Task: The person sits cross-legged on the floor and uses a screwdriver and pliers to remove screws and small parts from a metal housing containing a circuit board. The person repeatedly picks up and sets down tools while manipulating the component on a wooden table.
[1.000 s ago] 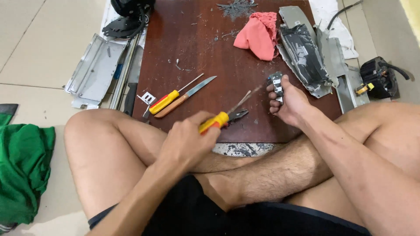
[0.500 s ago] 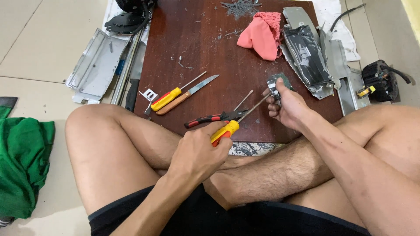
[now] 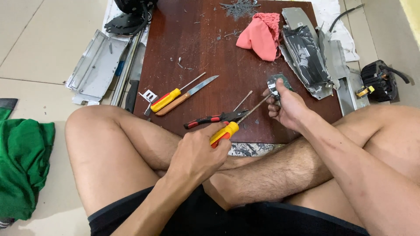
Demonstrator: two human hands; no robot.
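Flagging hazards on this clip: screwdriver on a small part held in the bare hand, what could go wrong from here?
1. The yellow-and-red-handled screwdriver in the left hand points at the small metal-and-green-board part pinched in the right hand; a slip could jab its fingers.
2. The part is off the dark wooden board and might twist loose.
3. The red-and-black-handled pliers lie under the shaft and may get knocked.

a floor of large pale beige tiles [image 3: 39,39] with thin grout lines is seen under even, soft light. a dark reddish-brown wooden board [image 3: 210,48] is laid flat on it as a work surface. a strip of yellow wall [image 3: 413,17] is glimpsed at the upper right.
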